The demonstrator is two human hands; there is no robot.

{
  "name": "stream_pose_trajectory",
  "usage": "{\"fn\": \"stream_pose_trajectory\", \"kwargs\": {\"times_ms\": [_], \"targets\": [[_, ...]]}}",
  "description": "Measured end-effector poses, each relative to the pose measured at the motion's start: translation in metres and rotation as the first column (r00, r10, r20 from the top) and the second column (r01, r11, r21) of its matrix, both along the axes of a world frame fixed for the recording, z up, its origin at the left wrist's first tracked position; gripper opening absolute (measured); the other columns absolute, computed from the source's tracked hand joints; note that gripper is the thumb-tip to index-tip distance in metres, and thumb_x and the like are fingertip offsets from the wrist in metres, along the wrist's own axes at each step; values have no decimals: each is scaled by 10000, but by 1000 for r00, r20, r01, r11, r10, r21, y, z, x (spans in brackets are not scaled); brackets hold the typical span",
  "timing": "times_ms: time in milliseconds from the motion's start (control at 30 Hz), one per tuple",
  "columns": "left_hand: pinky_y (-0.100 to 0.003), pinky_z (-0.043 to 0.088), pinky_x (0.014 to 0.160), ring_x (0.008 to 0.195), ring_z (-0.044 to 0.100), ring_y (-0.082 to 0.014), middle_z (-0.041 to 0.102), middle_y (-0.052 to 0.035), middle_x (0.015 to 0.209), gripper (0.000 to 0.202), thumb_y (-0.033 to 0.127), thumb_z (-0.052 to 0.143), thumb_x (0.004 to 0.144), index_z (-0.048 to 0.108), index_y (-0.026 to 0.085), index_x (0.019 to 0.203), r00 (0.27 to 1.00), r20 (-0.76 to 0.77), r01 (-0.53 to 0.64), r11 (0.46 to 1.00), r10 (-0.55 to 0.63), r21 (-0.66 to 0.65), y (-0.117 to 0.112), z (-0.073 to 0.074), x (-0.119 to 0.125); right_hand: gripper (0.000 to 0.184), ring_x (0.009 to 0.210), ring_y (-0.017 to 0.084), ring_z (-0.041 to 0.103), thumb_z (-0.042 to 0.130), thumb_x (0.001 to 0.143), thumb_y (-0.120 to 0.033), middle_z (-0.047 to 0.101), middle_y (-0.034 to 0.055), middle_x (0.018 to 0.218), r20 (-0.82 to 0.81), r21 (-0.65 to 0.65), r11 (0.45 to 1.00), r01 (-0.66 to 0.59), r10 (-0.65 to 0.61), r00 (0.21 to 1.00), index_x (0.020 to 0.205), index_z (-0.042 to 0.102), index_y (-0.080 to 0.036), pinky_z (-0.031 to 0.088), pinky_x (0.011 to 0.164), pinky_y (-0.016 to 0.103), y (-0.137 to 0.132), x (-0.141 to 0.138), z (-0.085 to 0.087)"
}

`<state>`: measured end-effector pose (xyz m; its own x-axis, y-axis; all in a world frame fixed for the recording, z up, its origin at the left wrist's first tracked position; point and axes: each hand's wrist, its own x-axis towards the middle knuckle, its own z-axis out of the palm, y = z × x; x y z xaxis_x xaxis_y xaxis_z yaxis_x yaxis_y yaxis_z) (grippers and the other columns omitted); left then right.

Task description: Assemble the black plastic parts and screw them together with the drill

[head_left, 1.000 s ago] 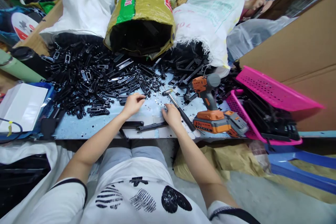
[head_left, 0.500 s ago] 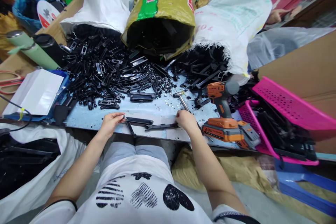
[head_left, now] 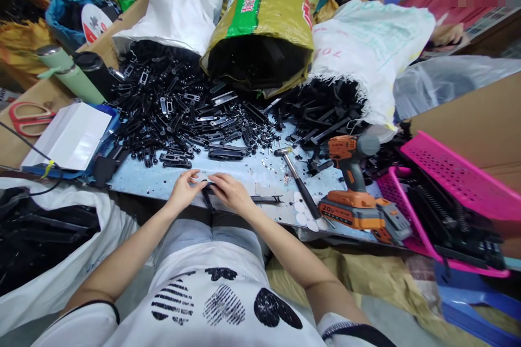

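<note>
My left hand (head_left: 186, 187) pinches the near-left joint of a black hinged arm (head_left: 208, 200) at the front edge of the bench. Close against it, my right hand (head_left: 232, 192) has its fingertips closed on the same joint and covers much of the arm. The arm's right section (head_left: 266, 199) sticks out past my right hand and lies on the bench. To the right a hammer (head_left: 301, 181) rests on the surface, with several white discs (head_left: 301, 217) beside its handle. Whether a small pin sits between my fingers is hidden.
Loose black parts (head_left: 163, 103) are heaped behind my hands, below a white sack (head_left: 183, 0) and a yellow sack (head_left: 277, 5). A cordless drill (head_left: 350, 184) and a pink basket (head_left: 456, 179) stand right. Scissors (head_left: 30, 118) lie left. A co-worker's hand (head_left: 448, 35) shows behind.
My right hand has left the hammer's handle and moved left to the joint beside my left hand. The hammer now lies free, and the white discs are uncovered. The view has shifted slightly.
</note>
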<state>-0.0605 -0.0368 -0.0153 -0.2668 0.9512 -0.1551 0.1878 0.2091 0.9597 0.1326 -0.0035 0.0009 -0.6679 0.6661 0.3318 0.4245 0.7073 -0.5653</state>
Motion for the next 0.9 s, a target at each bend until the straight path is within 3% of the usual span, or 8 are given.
{"fn": "stream_pose_trajectory", "kwargs": {"times_ms": [100, 233, 333, 533, 633, 767, 833, 900], "targets": [[-248, 459, 645, 689, 575, -132, 639, -50, 879, 550, 449, 735, 606, 613, 151, 1051, 956, -284, 50, 996, -70, -76, -16, -1, 4, 406, 1110, 208, 509, 380, 954, -375, 533, 120, 1252, 107, 61, 992, -107, 100, 989, 1307, 481, -201, 459, 934, 379, -2, -9, -9], [-292, 443, 634, 671, 628, -212, 663, -82, 701, 338, 474, 559, 780, 681, 158, 784, 693, -595, 177, 896, -407, -407, -33, 14, 32, 451, 1073, 218, 486, 374, 951, -388, 558, 120, 1201, 149, 79, 985, -151, 139, 979, 1337, 461, -171, 448, 946, 391, 0, -12, -17], [-313, 448, 673, 762, 663, -260, 697, -145, 792, 360, 391, 449, 850, 709, 143, 817, 564, -704, 105, 883, -432, -457, -34, 21, 53, 456, 1046, 217, 480, 353, 957, -384, 555, 126, 1187, 167, 71, 989, -131, 118, 979, 1336, 467, -161, 444, 947, 393, 1, -13, -21], [-305, 456, 704, 812, 672, -260, 704, -155, 838, 405, 373, 382, 884, 710, 135, 869, 554, -724, 48, 884, -410, -464, -31, 16, 65, 455, 1016, 219, 505, 342, 959, -379, 578, 132, 1117, 263, 13, 999, -33, 29, 964, 1328, 488, -155, 449, 934, 386, -1, -22, -26], [-305, 458, 695, 790, 666, -248, 700, -137, 826, 390, 370, 383, 898, 699, 144, 870, 564, -714, 79, 888, -414, -452, -37, 12, 61, 445, 1121, 219, 483, 319, 966, -384, 517, 129, 1267, 232, -5, 998, -63, 62, 971, 1329, 488, -188, 423, 972, 388, -3, -14, -15], [-332, 450, 796, 922, 620, -252, 679, -128, 906, 363, 435, 430, 900, 674, 170, 948, 511, -804, 294, 941, -304, -169, -36, 9, 39, 516, 1291, 252, 353, 342, 944, -459, 324, 143, 1448, 84, 133, 987, 89, -100, 991, 1378, 409, -187, 366, 1016, 421, -7, 35, -3], [-373, 410, 905, 1071, 553, -271, 636, -150, 1085, 366, 427, 475, 887, 624, 167, 1097, 429, -861, 536, 844, -273, -1, -25, 7, 32, 586, 1239, 268, 409, 397, 910, -515, 400, 172, 1387, 111, 195, 963, 185, -209, 972, 1373, 404, -156, 386, 974, 418, -9, 65, -7], [-397, 377, 947, 1132, 513, -284, 579, -169, 1198, 462, 422, 529, 863, 534, 147, 1235, 304, -895, 752, 659, -327, 15, -9, 4, 32, 691, 1108, 286, 501, 466, 831, -621, 504, 187, 1273, 258, 241, 951, 192, -254, 932, 1323, 459, -136, 413, 888, 410, -9, 89, -16]]}}
